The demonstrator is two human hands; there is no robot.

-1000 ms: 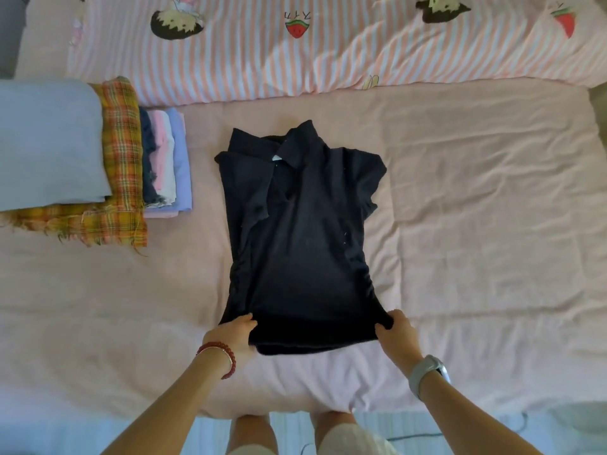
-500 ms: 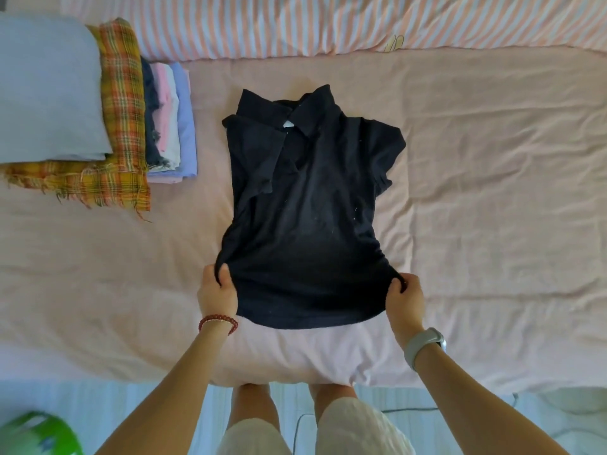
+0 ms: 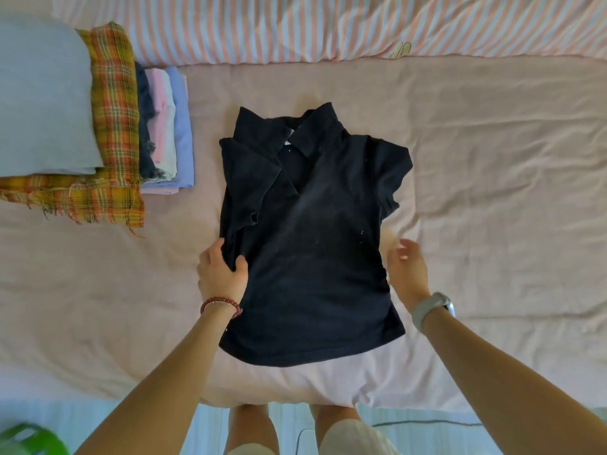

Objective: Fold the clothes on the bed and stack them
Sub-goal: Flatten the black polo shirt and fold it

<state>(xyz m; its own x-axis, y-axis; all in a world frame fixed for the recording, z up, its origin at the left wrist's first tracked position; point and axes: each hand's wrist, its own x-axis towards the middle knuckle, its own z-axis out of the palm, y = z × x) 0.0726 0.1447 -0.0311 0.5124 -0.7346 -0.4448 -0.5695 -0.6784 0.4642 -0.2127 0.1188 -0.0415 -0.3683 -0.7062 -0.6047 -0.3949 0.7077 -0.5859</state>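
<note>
Black polo shirt [image 3: 312, 238] (neck label unreadable) lies flat; left hand [image 3: 220, 274] pinches its edge, right hand [image 3: 405, 269] released.

Left hand [image 3: 220, 276] grips black polo shirt [image 3: 312, 238]; right hand [image 3: 405, 270] hovers beside it.

Bed [image 3: 492, 198]: pink sheet, wrinkled. Black polo shirt [image 3: 312, 244] flat at centre; folded stack [image 3: 98, 133] far left, striped duvet [image 3: 328, 24] along far edge.

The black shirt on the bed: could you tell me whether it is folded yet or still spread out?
Partly folded: the shirt lies flat, one sleeve tucked over its front, the other sticking out.
</note>
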